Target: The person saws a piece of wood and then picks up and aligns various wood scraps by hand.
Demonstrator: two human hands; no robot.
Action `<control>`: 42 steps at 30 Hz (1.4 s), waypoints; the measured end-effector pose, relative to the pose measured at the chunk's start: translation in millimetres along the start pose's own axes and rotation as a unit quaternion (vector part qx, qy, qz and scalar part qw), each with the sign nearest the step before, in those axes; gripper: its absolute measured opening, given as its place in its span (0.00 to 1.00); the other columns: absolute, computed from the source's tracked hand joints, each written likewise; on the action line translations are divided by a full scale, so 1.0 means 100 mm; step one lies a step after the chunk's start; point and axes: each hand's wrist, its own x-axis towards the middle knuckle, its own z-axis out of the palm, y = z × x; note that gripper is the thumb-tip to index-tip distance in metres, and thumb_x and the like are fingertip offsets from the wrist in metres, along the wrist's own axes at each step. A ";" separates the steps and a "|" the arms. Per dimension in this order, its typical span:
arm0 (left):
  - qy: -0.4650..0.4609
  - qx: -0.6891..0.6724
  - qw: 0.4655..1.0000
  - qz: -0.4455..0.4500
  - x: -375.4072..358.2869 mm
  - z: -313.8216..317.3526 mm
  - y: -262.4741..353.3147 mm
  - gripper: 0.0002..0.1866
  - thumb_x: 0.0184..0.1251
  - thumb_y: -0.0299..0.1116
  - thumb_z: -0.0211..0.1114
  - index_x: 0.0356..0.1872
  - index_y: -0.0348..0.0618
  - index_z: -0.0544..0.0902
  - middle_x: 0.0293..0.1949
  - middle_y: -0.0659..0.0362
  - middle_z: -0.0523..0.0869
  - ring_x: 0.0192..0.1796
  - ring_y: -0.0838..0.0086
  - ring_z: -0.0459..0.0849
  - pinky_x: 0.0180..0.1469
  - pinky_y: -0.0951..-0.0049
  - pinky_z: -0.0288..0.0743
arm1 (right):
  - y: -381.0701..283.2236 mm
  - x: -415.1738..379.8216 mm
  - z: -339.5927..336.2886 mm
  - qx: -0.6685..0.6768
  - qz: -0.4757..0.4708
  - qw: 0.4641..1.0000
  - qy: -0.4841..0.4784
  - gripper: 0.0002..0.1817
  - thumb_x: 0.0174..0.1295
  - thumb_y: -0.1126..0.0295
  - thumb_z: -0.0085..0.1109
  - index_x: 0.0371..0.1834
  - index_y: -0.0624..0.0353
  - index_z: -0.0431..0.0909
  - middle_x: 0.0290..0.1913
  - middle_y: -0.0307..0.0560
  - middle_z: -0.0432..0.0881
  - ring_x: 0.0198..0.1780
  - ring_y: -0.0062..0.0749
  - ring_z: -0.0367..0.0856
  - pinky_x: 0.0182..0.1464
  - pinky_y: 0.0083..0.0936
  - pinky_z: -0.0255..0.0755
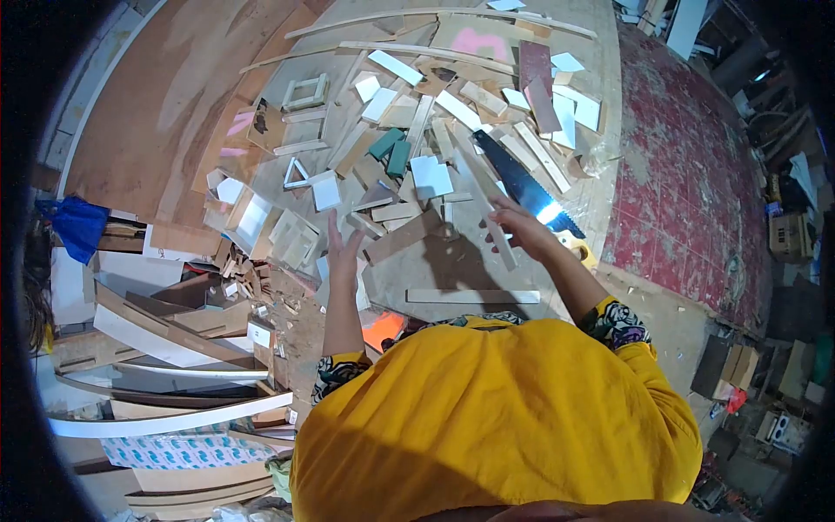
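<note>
My right hand point(520, 228) is closed around a narrow wooden strip point(475, 184), which slants up and to the left over the pile. Just right of that hand lies a handsaw point(520, 177) with a dark blade; its yellow handle is partly behind my forearm. My left hand point(344, 250) is raised with its fingers apart and holds nothing. Near it are a white square block point(326, 190) and a brown board piece point(403, 238). Closer to my body, a pale strip point(472, 297) lies crosswise on the work surface.
Wood offcuts and white blocks point(431, 177) cover the middle, with two green blocks point(397, 158) among them. Long thin strips point(426, 54) lie at the back. Stacked curved boards point(174, 424) fill the lower left. An orange piece point(381, 330) sits by my left forearm. Red flooring point(674, 187) is at right.
</note>
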 end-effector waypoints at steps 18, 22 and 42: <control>-0.030 0.516 0.839 0.171 0.62 0.45 -0.19 0.51 0.42 0.48 0.72 0.69 0.55 0.54 0.68 0.43 0.52 0.71 0.44 0.43 0.68 0.44 0.42 | 0.54 0.66 0.30 -0.318 -0.136 0.938 0.010 0.38 0.47 0.56 0.65 0.63 0.50 0.63 0.37 0.51 0.78 0.38 0.33 0.77 0.42 0.29 0.71; -0.038 0.528 0.832 0.165 0.66 0.51 -0.25 0.52 0.40 0.49 0.73 0.69 0.57 0.53 0.69 0.46 0.52 0.71 0.46 0.43 0.66 0.37 0.41 | 0.66 0.80 0.24 -0.271 -0.090 0.958 -0.001 0.40 0.46 0.57 0.66 0.64 0.55 0.61 0.36 0.52 0.78 0.36 0.35 0.78 0.42 0.28 0.71; 0.016 0.449 0.864 0.230 0.67 0.16 -0.34 0.40 0.46 0.42 0.69 0.64 0.46 0.64 0.62 0.45 0.65 0.65 0.51 0.61 0.66 0.51 0.53 | 0.42 0.41 0.10 -0.025 -0.012 0.996 -0.080 0.33 0.55 0.61 0.54 0.66 0.40 0.58 0.44 0.41 0.71 0.42 0.28 0.73 0.42 0.26 0.70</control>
